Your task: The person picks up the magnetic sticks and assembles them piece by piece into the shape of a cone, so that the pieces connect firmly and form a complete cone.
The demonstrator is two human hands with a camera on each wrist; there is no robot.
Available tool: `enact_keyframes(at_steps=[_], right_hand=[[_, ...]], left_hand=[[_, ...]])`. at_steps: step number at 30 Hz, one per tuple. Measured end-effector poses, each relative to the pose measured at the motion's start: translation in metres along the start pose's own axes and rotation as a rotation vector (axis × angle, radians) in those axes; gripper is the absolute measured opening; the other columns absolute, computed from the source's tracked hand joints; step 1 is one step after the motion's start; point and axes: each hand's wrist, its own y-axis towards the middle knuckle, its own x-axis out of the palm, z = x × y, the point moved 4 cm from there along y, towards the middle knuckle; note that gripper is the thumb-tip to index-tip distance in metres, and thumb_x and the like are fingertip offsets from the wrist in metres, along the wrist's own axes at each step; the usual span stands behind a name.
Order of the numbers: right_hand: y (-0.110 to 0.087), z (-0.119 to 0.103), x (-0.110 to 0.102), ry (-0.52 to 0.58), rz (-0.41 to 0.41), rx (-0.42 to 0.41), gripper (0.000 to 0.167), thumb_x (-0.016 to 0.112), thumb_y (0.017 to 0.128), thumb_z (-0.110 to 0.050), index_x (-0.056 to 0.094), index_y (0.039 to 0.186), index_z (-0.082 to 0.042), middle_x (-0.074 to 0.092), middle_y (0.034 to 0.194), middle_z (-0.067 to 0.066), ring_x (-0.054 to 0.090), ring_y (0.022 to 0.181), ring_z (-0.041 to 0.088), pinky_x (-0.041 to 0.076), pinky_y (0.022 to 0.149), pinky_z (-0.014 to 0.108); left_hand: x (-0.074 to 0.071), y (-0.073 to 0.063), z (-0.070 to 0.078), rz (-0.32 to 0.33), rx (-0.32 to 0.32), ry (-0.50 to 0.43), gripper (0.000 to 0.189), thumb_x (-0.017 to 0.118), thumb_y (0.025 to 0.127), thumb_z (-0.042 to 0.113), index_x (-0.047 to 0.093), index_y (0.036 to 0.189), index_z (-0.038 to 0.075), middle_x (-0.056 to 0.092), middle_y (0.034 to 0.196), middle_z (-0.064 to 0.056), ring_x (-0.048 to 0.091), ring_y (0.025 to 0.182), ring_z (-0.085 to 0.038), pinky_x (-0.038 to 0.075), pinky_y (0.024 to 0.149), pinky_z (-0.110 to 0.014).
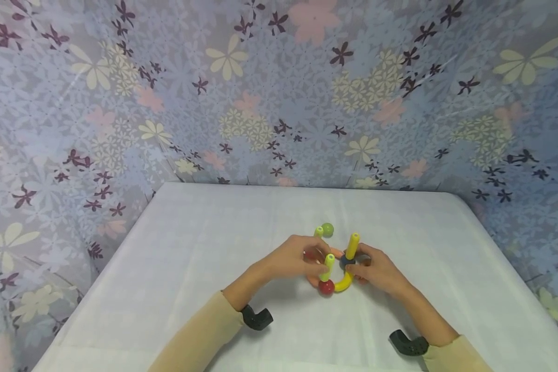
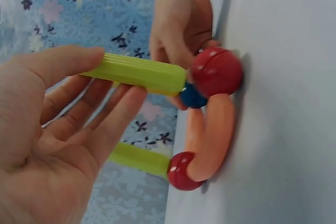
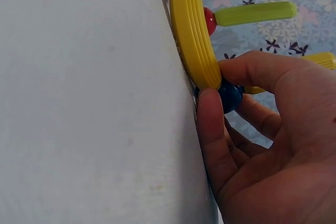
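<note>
A toy of plastic rods and balls stands on the white table, its curved rods and balls forming a ring. My left hand [image 1: 294, 258] pinches an upright lime-green rod [image 2: 144, 73] between thumb and fingers; the rod's lower end meets a red ball [image 2: 216, 72]. With thumb and fingertips, my right hand [image 1: 377, 269] grips the blue ball [image 3: 231, 96] where a curved yellow rod [image 3: 193, 35] joins it. A straight yellow rod [image 1: 353, 246] rises from this ball. Beyond my left hand, another lime-green rod [image 2: 139, 159] stands on a second red ball [image 2: 184, 171]. Curved orange rods [image 2: 216, 135] complete the ring.
A loose-looking green ball [image 1: 327, 230] lies just behind the ring. White cloth covers the table [image 1: 204, 232], whose far edge meets a flowered curtain [image 1: 279, 103]. Black wrist mounts [image 1: 257, 318] sit on both forearms.
</note>
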Motion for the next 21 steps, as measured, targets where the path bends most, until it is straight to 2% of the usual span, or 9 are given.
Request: enact_keyframes(at_steps=[4, 8, 11, 15, 18, 21], right_hand=[[-0.0007, -0.0004, 0.0009, 0.005, -0.002, -0.007, 0.049, 0.074, 0.084, -0.027, 0.056, 0.125, -0.008, 0.060, 0.104, 0.011, 0.059, 0.070, 0.021, 0.050, 0.062, 0.034], [-0.0002, 0.0000, 0.0006, -0.009, 0.009, 0.002, 0.049, 0.074, 0.084, -0.027, 0.056, 0.125, -0.008, 0.060, 0.104, 0.011, 0.059, 0.070, 0.021, 0.050, 0.061, 0.034], [0.0001, 0.0002, 0.0005, -0.022, 0.015, 0.007, 0.050, 0.074, 0.083, -0.028, 0.056, 0.125, -0.008, 0.060, 0.104, 0.011, 0.059, 0.070, 0.020, 0.050, 0.061, 0.033], [0.0006, 0.0005, 0.0006, -0.029, 0.017, 0.005, 0.050, 0.074, 0.083, -0.027, 0.056, 0.125, -0.007, 0.060, 0.106, 0.011, 0.059, 0.070, 0.020, 0.051, 0.062, 0.033], [0.0006, 0.0011, 0.0010, -0.030, 0.018, 0.002, 0.050, 0.073, 0.084, -0.026, 0.055, 0.126, -0.006, 0.060, 0.107, 0.012, 0.059, 0.070, 0.020, 0.051, 0.062, 0.033], [0.0005, 0.0012, 0.0014, -0.037, 0.018, 0.004, 0.050, 0.073, 0.084, -0.026, 0.055, 0.126, -0.006, 0.060, 0.107, 0.012, 0.059, 0.070, 0.020, 0.051, 0.062, 0.033]], left_hand=[[0.0094, -0.0003, -0.0006, -0.040, 0.017, -0.102, 0.023, 0.068, 0.089, 0.007, 0.064, 0.109, 0.015, 0.062, 0.122, 0.014, 0.070, 0.081, -0.021, 0.057, 0.062, -0.041], [0.0110, -0.0006, 0.0014, -0.029, 0.036, -0.079, 0.022, 0.068, 0.088, 0.005, 0.063, 0.106, 0.017, 0.060, 0.124, 0.015, 0.069, 0.084, -0.020, 0.057, 0.061, -0.041], [0.0106, -0.0007, 0.0025, -0.026, 0.025, -0.085, 0.023, 0.068, 0.088, 0.005, 0.063, 0.107, 0.018, 0.061, 0.123, 0.015, 0.070, 0.084, -0.022, 0.057, 0.062, -0.042], [0.0102, -0.0008, 0.0017, -0.025, 0.013, -0.087, 0.028, 0.069, 0.088, 0.006, 0.064, 0.112, 0.018, 0.061, 0.122, 0.015, 0.069, 0.086, -0.017, 0.057, 0.064, -0.040], [0.0085, -0.0013, 0.0012, -0.030, 0.051, -0.065, 0.034, 0.070, 0.087, 0.007, 0.063, 0.119, 0.019, 0.063, 0.121, 0.010, 0.066, 0.091, -0.012, 0.057, 0.068, -0.036], [0.0028, -0.0026, 0.0009, -0.006, 0.123, -0.010, 0.031, 0.066, 0.090, 0.010, 0.063, 0.119, 0.019, 0.064, 0.119, 0.007, 0.063, 0.096, -0.009, 0.054, 0.076, -0.031]])
